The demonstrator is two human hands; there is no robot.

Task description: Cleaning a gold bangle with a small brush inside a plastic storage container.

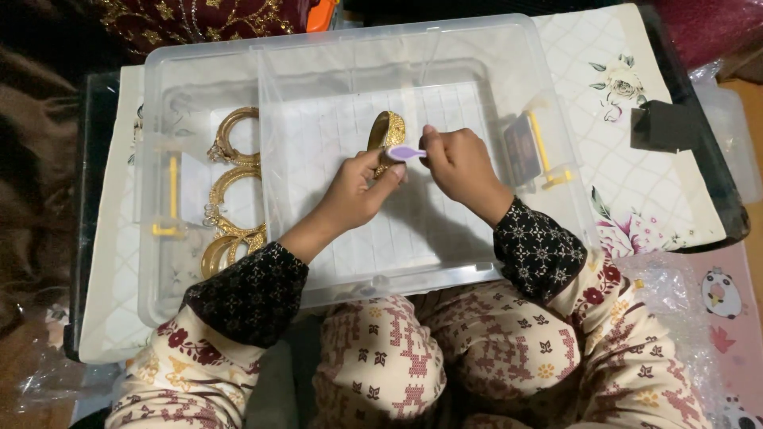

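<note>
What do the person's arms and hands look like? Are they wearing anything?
Both hands are bare: no gloves, and no rings that I can see on the left hand or the right hand. Each arm has a cream sleeve printed with dark red flowers and small leafy shapes. Each sleeve ends in a wide black cuff patterned with little pale flower shapes.

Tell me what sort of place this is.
Probably a home, not a workshop. The person sits in patterned clothes over a clear plastic bin on a floral mat, the left hand holding a gold bangle; more bangles lie alongside.
</note>
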